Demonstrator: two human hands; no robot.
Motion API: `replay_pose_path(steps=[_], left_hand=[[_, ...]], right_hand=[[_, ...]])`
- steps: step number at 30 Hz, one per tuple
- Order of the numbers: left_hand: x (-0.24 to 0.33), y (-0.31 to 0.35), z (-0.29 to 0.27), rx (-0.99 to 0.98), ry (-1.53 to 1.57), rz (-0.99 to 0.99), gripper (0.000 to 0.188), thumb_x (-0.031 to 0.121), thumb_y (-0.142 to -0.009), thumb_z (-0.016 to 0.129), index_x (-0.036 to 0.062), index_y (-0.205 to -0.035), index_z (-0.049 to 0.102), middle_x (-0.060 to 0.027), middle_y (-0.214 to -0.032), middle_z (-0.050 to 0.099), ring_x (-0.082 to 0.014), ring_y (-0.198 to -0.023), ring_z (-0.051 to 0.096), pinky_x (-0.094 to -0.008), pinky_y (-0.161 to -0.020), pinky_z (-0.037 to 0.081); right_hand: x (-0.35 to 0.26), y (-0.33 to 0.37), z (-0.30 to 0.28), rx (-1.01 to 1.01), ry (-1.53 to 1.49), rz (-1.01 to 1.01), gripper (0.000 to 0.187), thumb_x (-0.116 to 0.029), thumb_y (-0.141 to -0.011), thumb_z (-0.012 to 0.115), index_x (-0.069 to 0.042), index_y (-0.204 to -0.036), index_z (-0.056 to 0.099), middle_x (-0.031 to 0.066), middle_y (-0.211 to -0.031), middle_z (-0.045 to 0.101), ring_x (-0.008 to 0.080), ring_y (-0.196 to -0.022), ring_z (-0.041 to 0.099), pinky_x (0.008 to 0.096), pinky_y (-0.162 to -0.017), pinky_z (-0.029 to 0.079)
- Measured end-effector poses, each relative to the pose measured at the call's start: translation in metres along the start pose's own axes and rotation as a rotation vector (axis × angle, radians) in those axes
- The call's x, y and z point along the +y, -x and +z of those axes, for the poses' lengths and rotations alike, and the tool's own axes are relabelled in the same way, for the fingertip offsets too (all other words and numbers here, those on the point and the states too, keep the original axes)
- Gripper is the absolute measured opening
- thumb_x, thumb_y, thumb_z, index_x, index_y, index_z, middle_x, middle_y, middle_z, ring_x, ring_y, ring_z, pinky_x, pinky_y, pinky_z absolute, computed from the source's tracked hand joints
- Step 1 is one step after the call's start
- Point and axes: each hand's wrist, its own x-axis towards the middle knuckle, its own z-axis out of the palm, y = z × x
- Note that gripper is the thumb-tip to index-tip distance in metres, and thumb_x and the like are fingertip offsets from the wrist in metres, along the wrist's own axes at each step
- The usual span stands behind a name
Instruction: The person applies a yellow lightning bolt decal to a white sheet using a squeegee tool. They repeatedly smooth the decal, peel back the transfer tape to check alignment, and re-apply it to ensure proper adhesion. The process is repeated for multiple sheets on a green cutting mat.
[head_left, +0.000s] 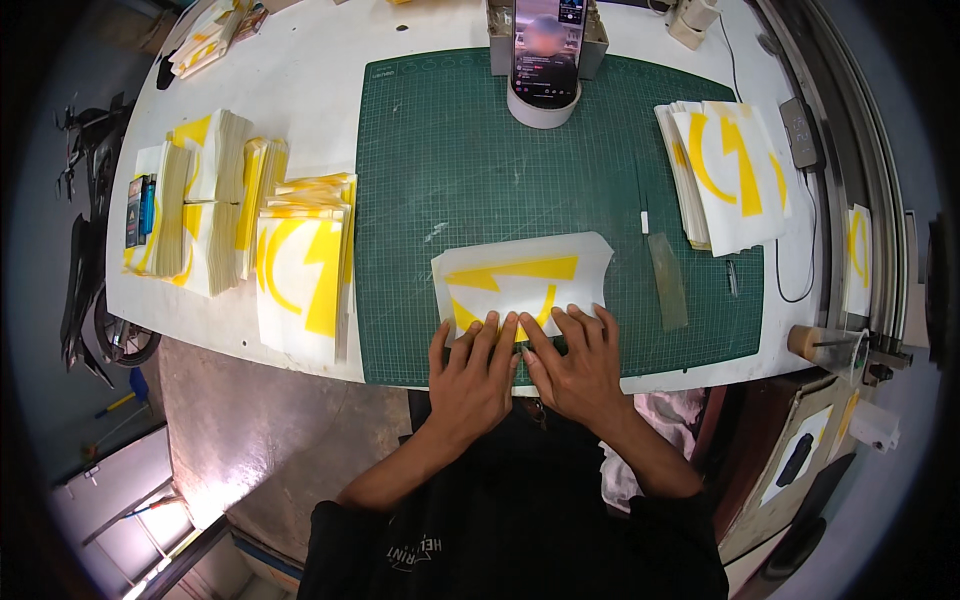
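both hands are spread nearly flat, fingers extended and thumb tips close together, gripping nothing that shows. the left hand [468, 372] and the right hand [578, 370] press their fingertips on the near edge of a white printed sheet [505, 288], which lies crosswise at the near part of the mat, in front of the person. work on this sheet looks partway: it is laid out and held down, but whether its near edge is folded cannot be told under the fingers. it is thin and slightly translucent, with flat yellow bands and a curve, its far corners rounded and a little lifted.

beneath it is a green cutting mat [430, 130], finely gridded and scuffed. right of the sheet lies a narrow translucent strip [668, 285]; beyond it, a fanned right-hand stack [735, 170] bears similar yellow shapes. at left, the front stack [285, 320] and upright bundles [217, 150] stand thick with layered edges. much similar material is thus piled up, though which piles are finished and which are left is unclear. at the far side, a smartphone [547, 50] leans on a smooth white round stand [543, 112].
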Motion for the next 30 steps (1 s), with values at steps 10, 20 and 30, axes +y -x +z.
replay_pose_path(steps=[10, 20, 30], left_hand=[[-0.02, 0.012, -0.028, -0.01, -0.026, -0.159, 0.06, 0.031, -0.098, 0.068, 0.0043, -0.15, 0.057, -0.0166, -0.154, 0.053, -0.0369, -0.14, 0.05, -0.0664, -0.124, 0.019], [0.01, -0.009, -0.001, -0.247, 0.199, 0.134, 0.083, 0.052, -0.098, 0.064, -0.003, -0.157, 0.045, -0.0222, -0.167, 0.039, -0.0374, -0.16, 0.03, -0.0602, -0.128, 0.021], [0.002, -0.01, 0.002, -0.2, 0.195, 0.166, 0.067, 0.03, -0.098, 0.066, -0.0024, -0.155, 0.05, -0.0222, -0.164, 0.045, -0.0348, -0.157, 0.038, -0.0535, -0.128, 0.028]], right_hand=[[0.053, 0.02, -0.028, 0.07, 0.065, 0.161, 0.045, -0.032, -0.091, 0.08, -0.01, -0.13, 0.074, 0.015, -0.127, 0.057, 0.0345, -0.126, 0.051, 0.0647, -0.113, 0.029], [0.024, -0.078, -0.053, 0.154, -0.151, -0.065, 0.034, -0.021, -0.09, 0.08, -0.006, -0.121, 0.076, 0.0127, -0.115, 0.067, 0.0292, -0.113, 0.063, 0.0577, -0.109, 0.04], [0.045, -0.105, 0.009, 0.091, -0.219, -0.054, 0.008, -0.012, -0.088, 0.082, -0.008, -0.09, 0.076, 0.004, -0.082, 0.063, 0.0244, -0.083, 0.06, 0.0468, -0.095, 0.038]])
